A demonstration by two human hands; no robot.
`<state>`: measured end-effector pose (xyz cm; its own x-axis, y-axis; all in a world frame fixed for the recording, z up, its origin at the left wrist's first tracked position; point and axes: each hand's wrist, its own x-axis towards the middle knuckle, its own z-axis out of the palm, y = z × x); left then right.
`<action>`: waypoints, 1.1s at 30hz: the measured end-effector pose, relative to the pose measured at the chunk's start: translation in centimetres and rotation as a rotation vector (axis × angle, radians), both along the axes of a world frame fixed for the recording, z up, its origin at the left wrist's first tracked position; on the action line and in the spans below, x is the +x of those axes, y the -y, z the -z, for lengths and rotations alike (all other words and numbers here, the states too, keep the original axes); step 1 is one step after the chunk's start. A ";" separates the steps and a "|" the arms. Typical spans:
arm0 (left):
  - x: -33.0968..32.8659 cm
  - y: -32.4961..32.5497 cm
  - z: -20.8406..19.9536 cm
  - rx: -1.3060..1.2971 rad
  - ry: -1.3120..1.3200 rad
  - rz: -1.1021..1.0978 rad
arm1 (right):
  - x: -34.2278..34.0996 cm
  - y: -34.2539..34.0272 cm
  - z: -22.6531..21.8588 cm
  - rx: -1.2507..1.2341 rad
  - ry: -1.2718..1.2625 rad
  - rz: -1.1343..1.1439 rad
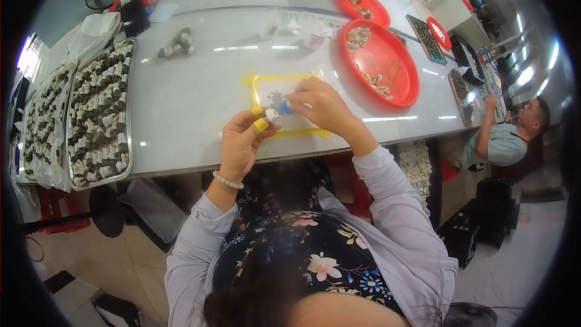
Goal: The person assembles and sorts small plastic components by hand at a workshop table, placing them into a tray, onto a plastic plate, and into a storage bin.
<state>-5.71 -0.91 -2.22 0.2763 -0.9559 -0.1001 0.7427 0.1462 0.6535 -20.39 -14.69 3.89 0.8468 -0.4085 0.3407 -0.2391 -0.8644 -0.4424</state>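
Note:
My left hand (237, 140) is closed, its fingertips pinching a small white piece (272, 115) over the table's near side. A yellow wrap (261, 124) covers one of its fingertips, and a beaded bracelet circles the wrist. From the right, my right hand (325, 106) reaches to the same piece with its fingers pinched together. Something blue (286, 107) shows at its fingertips; I cannot tell if it is a finger wrap or a held thing. Small dark bits (276, 97) lie just beyond, within a yellow tape outline (284, 77) on the table.
At left, a metal tray (131, 145) holds rows of dark-and-white pieces. A loose pile (180, 43) of similar pieces lies near it. Two red plates (387, 63) with small pale items stand at right. Farther right sits another person (505, 139) beside more trays.

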 end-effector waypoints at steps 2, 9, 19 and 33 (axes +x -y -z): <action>0.0 0.0 0.0 -0.003 0.008 -0.001 | 0.1 0.0 0.1 -0.002 -0.006 0.000; -0.2 0.1 -0.4 0.026 -0.002 -0.001 | 0.0 -0.1 -0.1 0.005 0.027 0.015; -0.1 0.1 -0.4 0.028 0.026 0.016 | -0.1 -0.8 -0.4 0.346 0.163 0.073; -0.2 0.0 -0.3 0.011 0.014 0.003 | 0.4 -2.8 -0.2 0.699 0.202 0.031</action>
